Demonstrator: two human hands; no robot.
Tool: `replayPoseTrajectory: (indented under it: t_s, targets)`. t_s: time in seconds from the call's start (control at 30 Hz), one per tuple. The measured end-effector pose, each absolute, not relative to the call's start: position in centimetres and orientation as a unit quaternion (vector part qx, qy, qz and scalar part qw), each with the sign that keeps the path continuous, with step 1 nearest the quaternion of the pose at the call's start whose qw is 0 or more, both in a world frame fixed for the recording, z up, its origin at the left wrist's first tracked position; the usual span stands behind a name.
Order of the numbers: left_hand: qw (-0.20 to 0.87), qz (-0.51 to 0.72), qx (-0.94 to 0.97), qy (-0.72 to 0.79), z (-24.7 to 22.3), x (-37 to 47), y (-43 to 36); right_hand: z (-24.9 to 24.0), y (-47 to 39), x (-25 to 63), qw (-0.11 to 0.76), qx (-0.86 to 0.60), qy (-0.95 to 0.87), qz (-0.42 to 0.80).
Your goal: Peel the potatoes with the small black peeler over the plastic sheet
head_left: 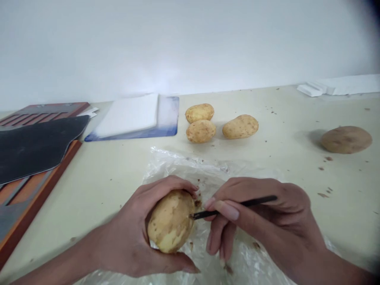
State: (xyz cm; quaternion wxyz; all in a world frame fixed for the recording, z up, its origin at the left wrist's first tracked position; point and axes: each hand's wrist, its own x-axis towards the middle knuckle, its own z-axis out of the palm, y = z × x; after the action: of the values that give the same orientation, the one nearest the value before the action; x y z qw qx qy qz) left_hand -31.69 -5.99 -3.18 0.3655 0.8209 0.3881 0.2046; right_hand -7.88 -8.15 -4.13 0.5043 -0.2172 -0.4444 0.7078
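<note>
So our left hand (127,233) is wrapped around a potato (171,221) over the crinkly plastic sheet (169,160), right hand (279,221) pinching a thin black stick (259,200), tip on the spud, probably mid-scrape, which calls for steady, light pressure.

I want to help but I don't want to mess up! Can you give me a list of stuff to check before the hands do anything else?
1. Left hand is holding the potato: ok.
2. Right hand is holding the thin dark stick: ok.
3. Left fingers are well away from the stick's tip: not ok, some fingertips are just above it.
4. The stick's tip is sharp: cannot tell, it is too small to see well.
5. Clear plastic is free of brown bits: not ok, some lie on it.
6. The three potatoes near the wall are out of the hands' way: ok.
</note>
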Motion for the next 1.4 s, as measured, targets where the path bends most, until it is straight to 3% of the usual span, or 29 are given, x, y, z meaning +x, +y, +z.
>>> replayPoseTrajectory:
  t_s: [0.3,0.6,0.87,1.03,1.4]
  targets:
    - [0.463,0.201,0.790,0.347,-3.2,-32.4,-5.1,-5.0,-8.9,-7.1,0.463,-0.239,-0.591,0.615]
    - [0.485,0.158,0.774,0.375,-3.1,-33.5,-4.4,-4.7,-8.3,-7.2,0.483,-0.269,-0.567,0.611]
    - [0.439,0.143,0.797,0.389,-2.5,-33.1,-4.5,-5.0,-8.7,-7.0,0.463,-0.277,-0.583,0.608]
    - [0.365,0.196,0.820,0.394,-2.8,-32.5,-4.7,-4.9,-9.0,-7.3,0.463,-0.262,-0.604,0.593]
    - [0.244,0.273,0.852,0.374,-3.7,-31.4,-6.0,-4.1,-9.7,-9.2,0.522,-0.246,-0.574,0.580]
